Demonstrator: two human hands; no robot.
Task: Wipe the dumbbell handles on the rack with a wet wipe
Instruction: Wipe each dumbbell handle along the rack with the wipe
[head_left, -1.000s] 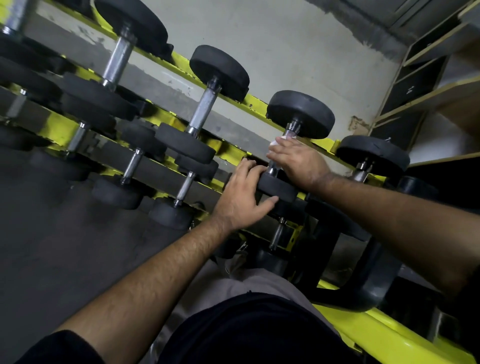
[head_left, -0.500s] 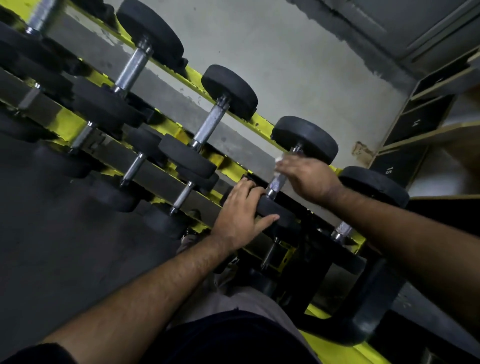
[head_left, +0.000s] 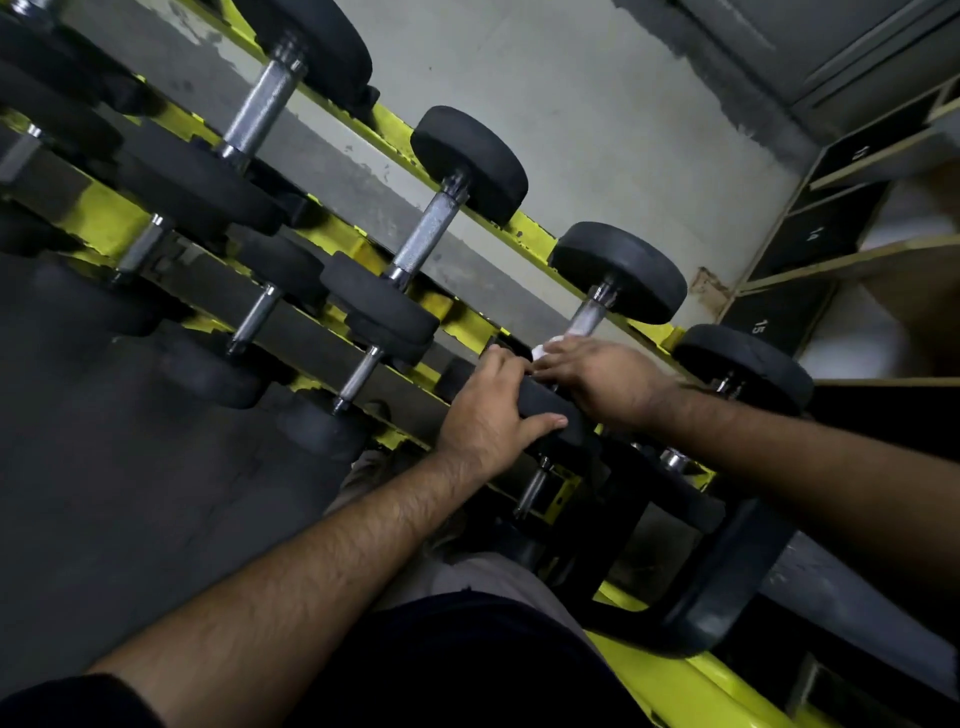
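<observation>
Right hand (head_left: 605, 382) wipes dumbbell handle (head_left: 586, 318); left hand (head_left: 491, 413) steadies.

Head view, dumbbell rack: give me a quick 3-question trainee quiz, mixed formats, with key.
1. True or false: the left hand grips the near black head of the dumbbell being wiped.
2. Multiple choice: the white wet wipe is A) lying on the floor, B) under the right hand on the dumbbell's handle, C) draped over the yellow rack rail.
3. Fill in: the number printed on the dark shelf panel nearest the rack is ___.

Key: 1 true; 2 B; 3 15.
</observation>
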